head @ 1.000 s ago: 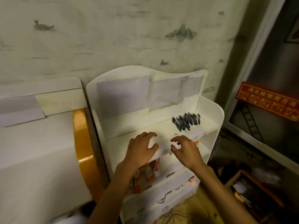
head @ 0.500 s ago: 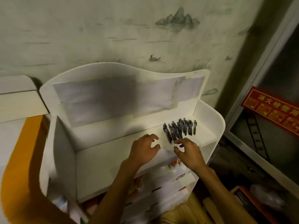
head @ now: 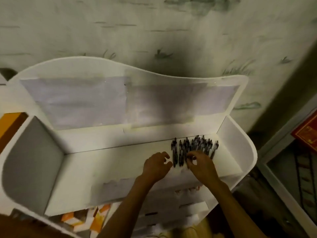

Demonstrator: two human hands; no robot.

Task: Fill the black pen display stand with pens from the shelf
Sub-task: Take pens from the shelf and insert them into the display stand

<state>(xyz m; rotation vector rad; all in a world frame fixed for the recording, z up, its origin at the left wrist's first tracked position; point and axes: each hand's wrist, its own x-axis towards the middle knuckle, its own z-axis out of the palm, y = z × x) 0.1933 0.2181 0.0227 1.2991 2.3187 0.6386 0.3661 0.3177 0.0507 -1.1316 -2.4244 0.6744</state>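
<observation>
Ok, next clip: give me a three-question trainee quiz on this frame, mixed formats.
1. True or false: the pens lie at the right end of the top shelf.
2. Which hand is touching the pens? A) left hand B) right hand C) neither
3. Fill in: the back panel of the white rack carries pale ____ sheets.

Key: 1 true. 2 B; the right hand's fingers curl over the near ends of the pens, though blur hides whether it has one pinched, while the left hand hovers just left of the bundle with loosely curled fingers, holding nothing. 3 paper.
</observation>
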